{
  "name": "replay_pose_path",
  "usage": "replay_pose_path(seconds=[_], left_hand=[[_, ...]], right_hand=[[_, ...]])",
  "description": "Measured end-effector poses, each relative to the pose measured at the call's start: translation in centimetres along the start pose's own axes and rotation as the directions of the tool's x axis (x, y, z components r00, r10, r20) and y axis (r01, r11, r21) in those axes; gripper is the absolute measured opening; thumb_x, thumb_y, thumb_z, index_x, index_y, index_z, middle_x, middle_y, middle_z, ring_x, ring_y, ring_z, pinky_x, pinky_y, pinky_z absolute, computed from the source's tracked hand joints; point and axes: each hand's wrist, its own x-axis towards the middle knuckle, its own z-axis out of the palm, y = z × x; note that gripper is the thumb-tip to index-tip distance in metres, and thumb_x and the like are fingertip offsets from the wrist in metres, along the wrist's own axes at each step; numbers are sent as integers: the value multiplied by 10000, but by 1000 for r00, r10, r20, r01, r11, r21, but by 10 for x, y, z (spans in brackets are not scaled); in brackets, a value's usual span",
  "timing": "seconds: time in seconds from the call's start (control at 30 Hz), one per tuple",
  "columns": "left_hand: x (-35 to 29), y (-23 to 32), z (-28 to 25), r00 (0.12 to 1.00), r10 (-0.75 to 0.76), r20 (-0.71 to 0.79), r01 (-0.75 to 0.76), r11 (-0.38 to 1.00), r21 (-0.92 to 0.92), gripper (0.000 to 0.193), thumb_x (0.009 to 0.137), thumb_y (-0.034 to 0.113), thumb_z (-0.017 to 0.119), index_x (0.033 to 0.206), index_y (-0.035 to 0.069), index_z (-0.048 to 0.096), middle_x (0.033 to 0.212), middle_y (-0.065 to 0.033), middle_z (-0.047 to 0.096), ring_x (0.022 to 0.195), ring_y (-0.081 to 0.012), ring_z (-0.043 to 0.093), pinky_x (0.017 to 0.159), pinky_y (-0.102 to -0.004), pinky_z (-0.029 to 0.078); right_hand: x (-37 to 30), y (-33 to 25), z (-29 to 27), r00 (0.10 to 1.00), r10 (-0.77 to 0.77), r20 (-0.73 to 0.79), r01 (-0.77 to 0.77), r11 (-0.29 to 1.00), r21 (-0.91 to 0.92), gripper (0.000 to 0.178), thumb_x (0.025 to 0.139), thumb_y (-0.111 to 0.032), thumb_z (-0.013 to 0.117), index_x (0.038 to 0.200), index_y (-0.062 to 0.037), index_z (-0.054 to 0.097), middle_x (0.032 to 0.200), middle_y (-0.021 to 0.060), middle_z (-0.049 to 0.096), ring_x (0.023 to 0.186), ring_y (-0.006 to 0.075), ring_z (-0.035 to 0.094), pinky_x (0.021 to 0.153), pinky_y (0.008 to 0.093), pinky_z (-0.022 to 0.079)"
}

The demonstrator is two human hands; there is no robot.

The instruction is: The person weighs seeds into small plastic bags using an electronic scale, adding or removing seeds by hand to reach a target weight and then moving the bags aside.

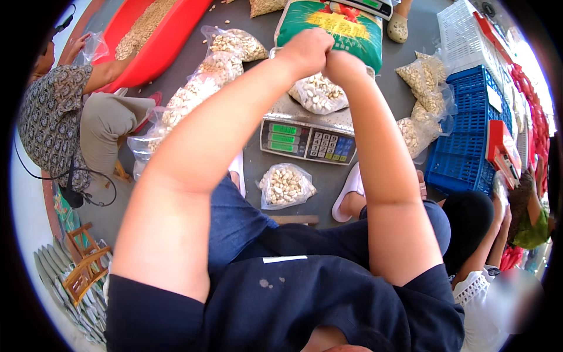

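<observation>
My left hand (311, 49) and my right hand (345, 66) are closed and meet over a clear plastic bag (318, 97) of pale, flat beans. They appear to grip the top of this bag, though my wrists and forearms hide the gripped part. Below my hands, the filled bag rests over the metal pan of a digital scale (308, 141) with green lit displays and a keypad. Another small clear bag of beans (285, 185) lies on the floor between the scale and my legs.
Filled bags (202, 82) line the floor at left, with more (419, 108) at right. Behind the scale lies a green sack (363, 44). Blue crates (463, 126) stand at right. By a red tub (170, 50), a seated person (58, 111) works; another sits at lower right.
</observation>
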Motion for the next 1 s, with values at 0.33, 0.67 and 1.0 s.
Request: replay_pose_path(seconds=[0.33,0.67,1.0], left_hand=[[-71,-4,69,665,-281,692,169,959,227,235,736,123,492,961,111,562,883,-89,598,863,-275,562,734,-368,441],[-26,12,28,329,-558,762,598,747,289,292,742,58,453,1022,-3,507,897,-157,585,817,-236,600,621,-353,485],[-17,-6,97,481,-830,283,783,262,-564,183,725,103,479,812,6,608,825,-136,602,716,-210,569,625,-341,431]], right_hand=[[-13,11,56,855,54,515,80,969,-234,257,705,-44,474,924,-40,609,996,151,573,919,289,555,754,376,444],[16,74,44,925,381,-18,-368,904,215,229,809,-148,407,946,-50,563,854,120,554,715,220,539,597,323,414],[43,18,72,853,430,297,-218,-223,950,136,794,-63,474,872,10,558,663,64,508,564,165,476,484,299,420]])
